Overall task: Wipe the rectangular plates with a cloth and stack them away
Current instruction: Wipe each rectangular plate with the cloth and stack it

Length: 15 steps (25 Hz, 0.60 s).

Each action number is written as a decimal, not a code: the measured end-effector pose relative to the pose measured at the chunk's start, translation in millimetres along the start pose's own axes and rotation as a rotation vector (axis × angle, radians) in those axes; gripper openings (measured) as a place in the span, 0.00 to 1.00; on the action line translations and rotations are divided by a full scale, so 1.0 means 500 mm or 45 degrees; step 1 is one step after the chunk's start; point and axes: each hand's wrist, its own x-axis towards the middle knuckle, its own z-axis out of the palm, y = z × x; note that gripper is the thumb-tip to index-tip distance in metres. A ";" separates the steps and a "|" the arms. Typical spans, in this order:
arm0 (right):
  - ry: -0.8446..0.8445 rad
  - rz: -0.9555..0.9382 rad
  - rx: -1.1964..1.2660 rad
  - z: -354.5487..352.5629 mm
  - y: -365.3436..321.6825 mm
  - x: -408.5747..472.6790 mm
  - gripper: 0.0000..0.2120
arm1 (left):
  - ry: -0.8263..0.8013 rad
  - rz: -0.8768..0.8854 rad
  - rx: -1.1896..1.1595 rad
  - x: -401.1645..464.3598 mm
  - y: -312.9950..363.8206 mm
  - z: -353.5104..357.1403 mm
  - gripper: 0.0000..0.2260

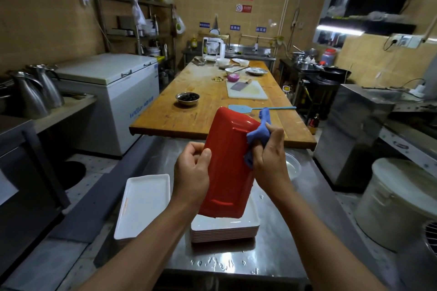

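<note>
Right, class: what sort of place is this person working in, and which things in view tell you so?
Most likely a commercial or canteen kitchen. A long wooden prep table carries a cutting board with a cleaver, a stack of rectangular plates sits on a steel counter, and a chest freezer stands to the side.

Two bare hands, left hand [192,168] and right hand [269,158]. One red rectangular plate [227,165]. One blue cloth [259,134]. Two stacks of white rectangular plates: left stack [144,205], right stack [224,227].
</note>
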 end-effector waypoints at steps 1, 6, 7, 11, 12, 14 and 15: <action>0.008 0.055 0.024 0.002 -0.002 0.002 0.12 | 0.003 -0.002 -0.014 0.002 0.001 0.004 0.05; -0.011 0.205 0.056 0.004 -0.010 -0.032 0.12 | 0.081 -0.023 -0.146 0.019 0.005 0.026 0.06; -0.030 0.223 0.050 0.006 -0.009 -0.045 0.12 | 0.102 -0.028 -0.175 0.023 0.003 0.030 0.06; -0.065 0.272 0.084 -0.002 -0.001 -0.073 0.13 | 0.145 -0.121 -0.342 0.033 -0.013 0.043 0.07; -0.041 0.297 0.119 -0.009 0.000 -0.067 0.14 | 0.134 -0.170 -0.382 0.034 -0.019 0.048 0.07; 0.017 0.380 0.185 -0.025 -0.002 -0.052 0.17 | 0.081 -0.289 -0.420 0.036 -0.031 0.055 0.08; 0.044 0.419 0.187 -0.032 -0.002 -0.044 0.19 | 0.037 -0.345 -0.398 0.037 -0.036 0.059 0.09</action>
